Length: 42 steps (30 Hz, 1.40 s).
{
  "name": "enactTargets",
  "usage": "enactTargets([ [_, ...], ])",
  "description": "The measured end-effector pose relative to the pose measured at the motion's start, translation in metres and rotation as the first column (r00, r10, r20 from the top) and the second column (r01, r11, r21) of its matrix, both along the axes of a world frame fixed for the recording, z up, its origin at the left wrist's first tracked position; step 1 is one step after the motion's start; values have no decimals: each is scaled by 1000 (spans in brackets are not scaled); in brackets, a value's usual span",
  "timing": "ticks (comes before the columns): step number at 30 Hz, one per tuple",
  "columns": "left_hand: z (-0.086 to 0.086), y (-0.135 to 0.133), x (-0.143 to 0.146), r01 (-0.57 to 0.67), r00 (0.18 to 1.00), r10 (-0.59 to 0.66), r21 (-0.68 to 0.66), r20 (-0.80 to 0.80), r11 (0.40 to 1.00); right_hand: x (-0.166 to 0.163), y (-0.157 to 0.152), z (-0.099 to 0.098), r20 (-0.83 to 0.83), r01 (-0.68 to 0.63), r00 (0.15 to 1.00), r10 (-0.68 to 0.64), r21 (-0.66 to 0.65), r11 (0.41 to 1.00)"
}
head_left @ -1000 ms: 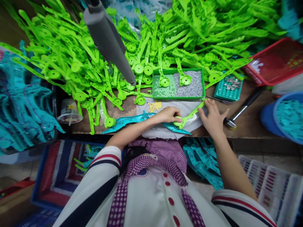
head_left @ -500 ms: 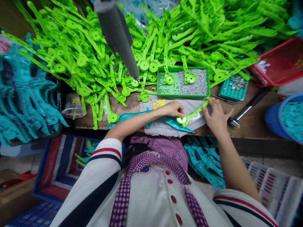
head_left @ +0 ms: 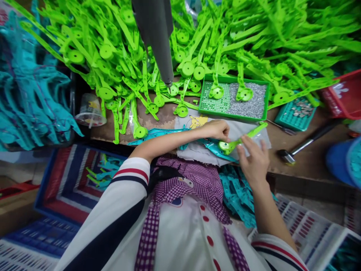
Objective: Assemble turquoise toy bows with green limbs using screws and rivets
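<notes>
A green plastic arm with a round disc end [head_left: 257, 130] lies across a long teal plastic piece [head_left: 216, 148] on a pale cloth [head_left: 194, 153] in front of me. My left hand [head_left: 218, 130] is closed just above the disc, its fingers curled; whatever they may pinch is hidden. Fingers apart, my right hand [head_left: 255, 160] is at the green arm's near right side, its index fingertip at the arm. Past the cloth stands a green tray [head_left: 234, 115] of small silvery pieces, with two more green arms resting in it.
Green arms [head_left: 104, 51] are heaped along the back. A dark grey pointed tool [head_left: 159, 45] hangs over them. To the right are a hammer [head_left: 300, 146], a teal tray [head_left: 299, 122], a red box [head_left: 345, 94] and a blue bucket [head_left: 338, 162]. A plastic cup [head_left: 90, 111] stands left.
My right hand has drawn back from the green arm's far end toward its middle. My left hand has lifted slightly off the disc. The whole view has shifted a little.
</notes>
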<state>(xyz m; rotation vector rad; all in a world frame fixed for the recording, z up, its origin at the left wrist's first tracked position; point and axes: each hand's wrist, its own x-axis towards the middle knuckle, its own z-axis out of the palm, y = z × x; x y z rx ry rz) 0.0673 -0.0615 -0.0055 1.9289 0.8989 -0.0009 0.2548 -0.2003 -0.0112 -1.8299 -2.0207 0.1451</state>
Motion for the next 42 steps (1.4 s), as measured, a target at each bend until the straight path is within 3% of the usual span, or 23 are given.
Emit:
enactTargets([
  [2,3,-5,-8,-17,1000,16,49,15,999,-9,-8,-3,25,-102,995,101,39,994],
  [6,14,-27,-31,18,1000,-17,228,-8,973,-12,-9,-5,131,-142,983,127,114,983],
  [11,18,-58,-43,75,990,-12,461,-138,884,-12,-4,4,158,-166,975,153,73,983],
  [18,14,-74,-36,73,980,49,581,-191,811,-13,-4,7,151,-150,978,146,10,989],
  [27,6,-68,-39,8,995,36,423,-98,906,-13,-3,10,139,-160,977,160,-7,987],
  [32,11,-57,-39,-52,999,54,331,1,942,-18,-6,9,106,-134,985,136,-25,991],
  [35,11,-52,-29,-114,990,90,259,105,959,-15,-7,6,-1,-134,991,134,-40,990],
  [38,4,-48,-16,-75,995,62,169,79,983,1,-5,5,-213,-166,965,150,-58,984],
  [40,0,-44,-10,-74,996,68,125,53,989,15,-3,7,-294,-101,951,94,-9,995],
  [42,-2,-39,-7,-91,995,86,99,50,991,25,-3,9,-272,-18,961,37,70,997],
])
